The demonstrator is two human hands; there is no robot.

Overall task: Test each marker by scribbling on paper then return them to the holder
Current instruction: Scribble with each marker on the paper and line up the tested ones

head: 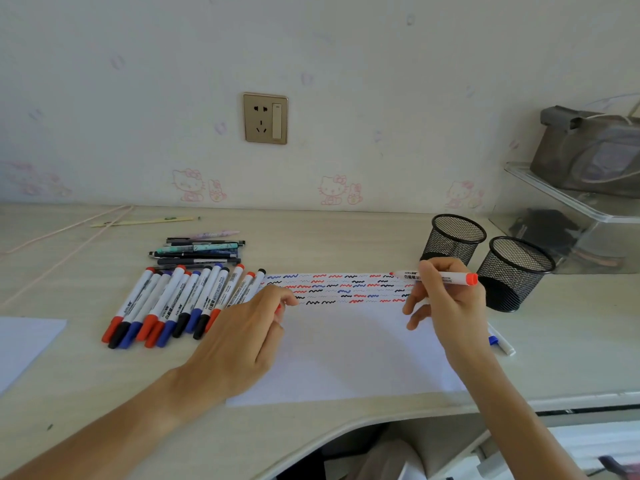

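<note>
A home study desk, likely in a child's bedroom. Pale wallpaper (346, 64) printed with pink cartoon cats runs behind a light wood-grain desk (311, 237), with a gold wall socket (265, 118) above it. Mesh pen holders (453, 239), a row of markers (180, 303) and a clear storage box (568, 220) sit on the desk.

A gold wall socket (265, 118) sits above a pale desk (69, 393). Far right of the socket, a grey bag (588, 154) rests on a clear plastic box (568, 220).
</note>
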